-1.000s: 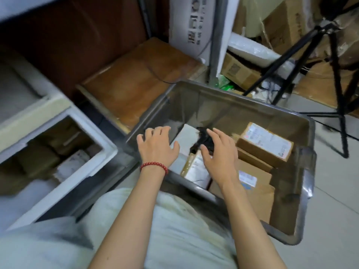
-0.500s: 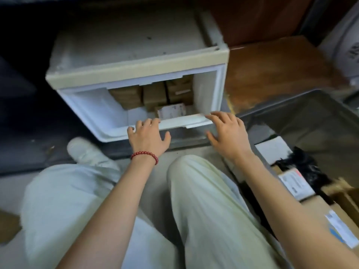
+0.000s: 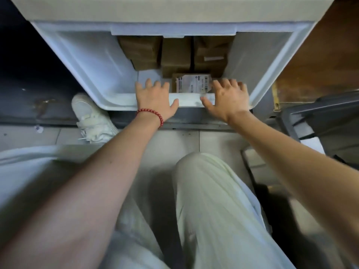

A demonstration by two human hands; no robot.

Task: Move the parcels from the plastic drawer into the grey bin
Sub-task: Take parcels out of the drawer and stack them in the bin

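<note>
The white plastic drawer (image 3: pixel 91 70) stands pulled out in front of me. Inside it, three brown cardboard parcels (image 3: pixel 175 55) stand side by side at the back, and a small parcel with a white label (image 3: pixel 191 83) lies in front of them. My left hand (image 3: pixel 155 100), with a red bead bracelet, reaches over the drawer's front rim just left of the small parcel, fingers spread and empty. My right hand (image 3: pixel 227 100) hovers at the rim just right of that parcel, also spread and empty. A corner of the grey bin (image 3: pixel 318 111) shows at the right edge.
A brown wooden board (image 3: pixel 318 61) lies right of the drawer, behind the bin. My knees in pale trousers (image 3: pixel 209 200) fill the lower view, and a white shoe (image 3: pixel 91 117) rests on the tiled floor left of the drawer's front.
My view has swung from the grey bin to the drawer. Both hands left the parcels in the bin and moved to the drawer's front rim, now flanking the small labelled parcel.
</note>
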